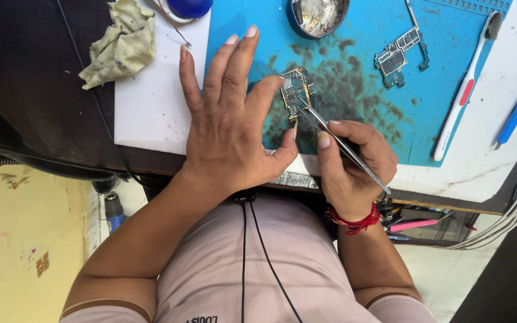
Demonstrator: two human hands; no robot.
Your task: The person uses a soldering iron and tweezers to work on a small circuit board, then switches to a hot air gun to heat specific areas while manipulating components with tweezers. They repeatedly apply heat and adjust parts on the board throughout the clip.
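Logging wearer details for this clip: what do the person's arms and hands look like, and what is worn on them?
Both arms are bare from short, pale pinkish sleeves with a darker band at the hem. The left hand wears nothing, no glove, ring or watch. The right hand has a red thread band knotted around the wrist. The fingers have short, unpainted nails. No gloves on either hand.
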